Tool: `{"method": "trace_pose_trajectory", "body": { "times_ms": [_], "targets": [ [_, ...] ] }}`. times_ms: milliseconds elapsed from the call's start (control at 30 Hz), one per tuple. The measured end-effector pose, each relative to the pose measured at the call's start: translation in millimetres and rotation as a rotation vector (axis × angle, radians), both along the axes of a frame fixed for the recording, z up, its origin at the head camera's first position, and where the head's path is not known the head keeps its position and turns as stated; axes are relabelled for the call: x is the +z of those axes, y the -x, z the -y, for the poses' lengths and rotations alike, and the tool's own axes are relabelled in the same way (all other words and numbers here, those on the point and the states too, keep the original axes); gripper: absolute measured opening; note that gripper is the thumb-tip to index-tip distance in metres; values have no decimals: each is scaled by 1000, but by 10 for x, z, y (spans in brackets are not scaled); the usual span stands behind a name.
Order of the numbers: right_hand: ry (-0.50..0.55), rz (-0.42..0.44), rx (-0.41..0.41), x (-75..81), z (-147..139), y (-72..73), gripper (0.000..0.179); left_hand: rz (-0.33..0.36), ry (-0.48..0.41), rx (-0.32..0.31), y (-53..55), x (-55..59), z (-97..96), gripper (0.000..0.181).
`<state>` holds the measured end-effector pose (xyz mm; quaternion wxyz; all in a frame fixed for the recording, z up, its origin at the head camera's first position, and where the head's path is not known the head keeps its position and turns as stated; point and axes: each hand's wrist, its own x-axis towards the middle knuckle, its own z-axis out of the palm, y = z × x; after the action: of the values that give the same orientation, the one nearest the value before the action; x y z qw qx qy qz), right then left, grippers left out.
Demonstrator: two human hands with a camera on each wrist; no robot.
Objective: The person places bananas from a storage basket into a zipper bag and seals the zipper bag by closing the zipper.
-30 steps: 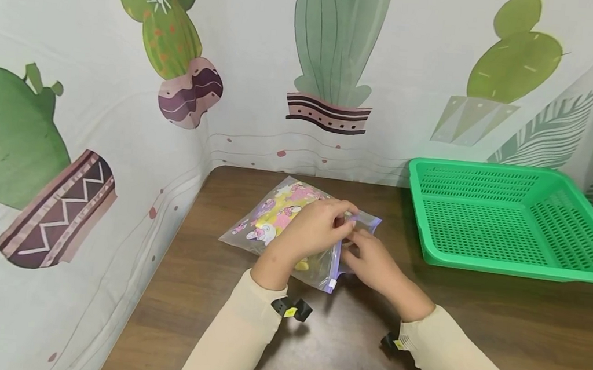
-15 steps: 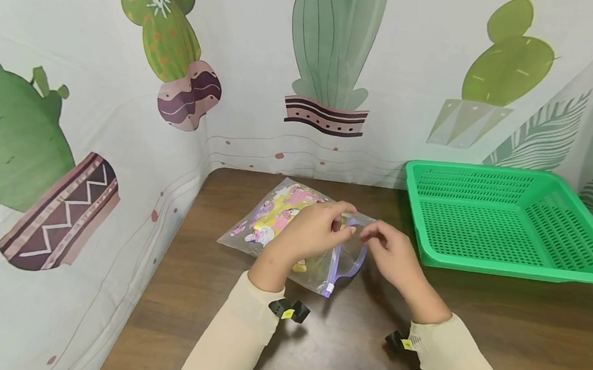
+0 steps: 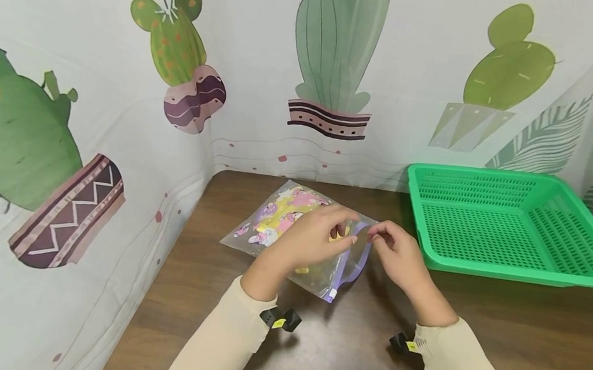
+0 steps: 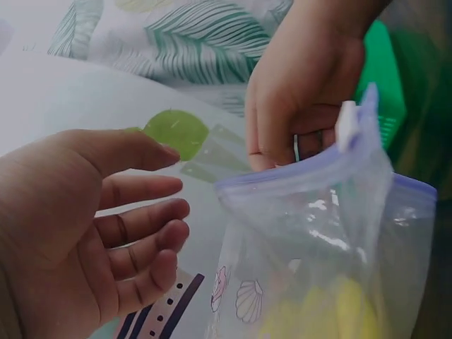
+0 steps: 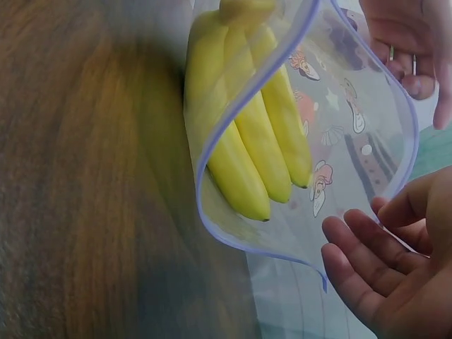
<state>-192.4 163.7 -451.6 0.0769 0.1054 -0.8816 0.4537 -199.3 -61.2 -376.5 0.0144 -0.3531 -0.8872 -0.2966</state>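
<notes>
Got a white cloth backdrop (image 3: 261,60) behind everything, printed with green potted cacti and leaves. In front of it, a brown wood-grain worktop (image 3: 335,356). At right rear, a green rectangular perforated plastic basket (image 3: 517,270), cut off by the head view's right edge. Below, long beige sleeves (image 3: 222,336) reaching in from the near side.

Left of the basket, seeing a clear plastic zip bag (image 3: 273,215) on the worktop, printed with pink, purple and yellow cartoon characters plus shells, mouth gaping to the right.

Hands: left hand (image 3: 302,240) near the bag's mouth, with fingers loosely bent, thumb apart, holding nothing. Right hand (image 3: 402,260) at the right side of the mouth, pinching the rim between thumb and fingers.

Inside the bag, a bunch of glossy yellow bananas (image 5: 247,134), at least three in sight, tips toward the mouth.

Along the mouth, a purple zip strip (image 4: 296,173) with a small white plastic slider (image 3: 332,293) at the near end.

At the cuffs, small black wrist units (image 3: 293,320) with tiny yellow labels (image 3: 278,323); can't read the print at this size.
</notes>
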Motion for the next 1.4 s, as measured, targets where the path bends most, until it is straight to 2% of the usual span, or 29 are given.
{"method": "trace_pose_trajectory", "body": {
  "times_ms": [133, 367, 533, 633, 767, 867, 1167, 1400],
  "targets": [
    [-20, -36, -5, -6, -18, -13, 14, -36, 9, -48, -125, -25, 61, 34],
    [-54, -90, -21, 4, -16, -44, 15, -129, 61, -151, -350, -188, 162, 37],
    [-40, -99, -11, 8, -14, -49, 15, -179, 153, -188, -511, -311, 221, 42],
    [-39, -93, -4, 11, -17, -48, 15, -244, 241, -186, -578, -393, 230, 41],
    [-41, -90, 1, 10, -23, -49, 15, -348, 305, -166, -612, -481, 218, 32],
    [-40, -92, 7, 2, -26, -50, 15, -390, 302, -155, -620, -512, 212, 25],
    [-37, -100, 17, -6, -16, -55, 17, -410, 232, -138, -625, -504, 229, 11],
    [-25, -100, 25, 8, -4, -60, 22, -416, 169, -126, -626, -476, 256, 10]
  ]
}}
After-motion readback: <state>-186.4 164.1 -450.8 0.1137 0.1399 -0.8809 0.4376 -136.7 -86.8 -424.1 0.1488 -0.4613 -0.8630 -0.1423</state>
